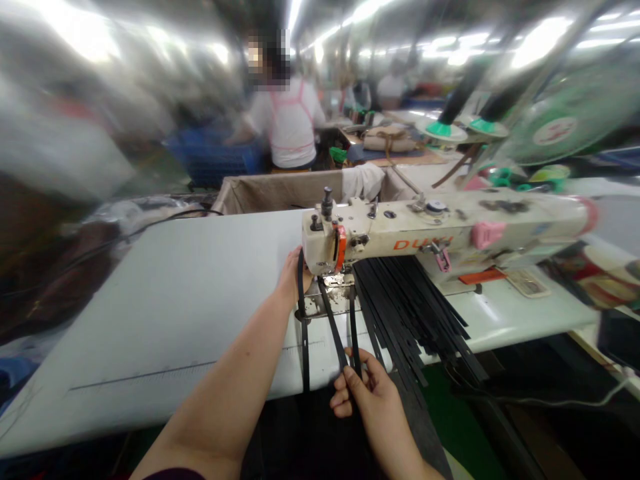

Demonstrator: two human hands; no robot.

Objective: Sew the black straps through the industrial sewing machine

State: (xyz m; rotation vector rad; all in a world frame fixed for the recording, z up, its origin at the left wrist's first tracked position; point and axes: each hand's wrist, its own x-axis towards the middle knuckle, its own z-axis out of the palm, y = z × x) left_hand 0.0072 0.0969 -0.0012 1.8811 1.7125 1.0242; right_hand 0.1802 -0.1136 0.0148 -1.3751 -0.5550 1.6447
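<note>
A white sewing machine [400, 230] stands across the table, its head on the left over a metal needle plate. My right hand [370, 390] pinches a narrow black strap [333, 323] in front of the machine; the strap runs up to the presser foot area. A second black length [353, 327] also reaches down to this hand. My left hand [294, 280] is beside and partly behind the machine head, its fingers mostly hidden. Over it hangs a black strip [305, 347], which reaches the table's front edge. Under the machine arm lies a pile of black straps [400, 303].
The white tabletop [200, 293] bears a printed ruler line. A fabric-lined bin [280, 190] stands behind it. Thread cones [443, 127] and a green fan [560, 127] are at right. Farther back, a person [293, 123] stands near a blue crate [215, 157].
</note>
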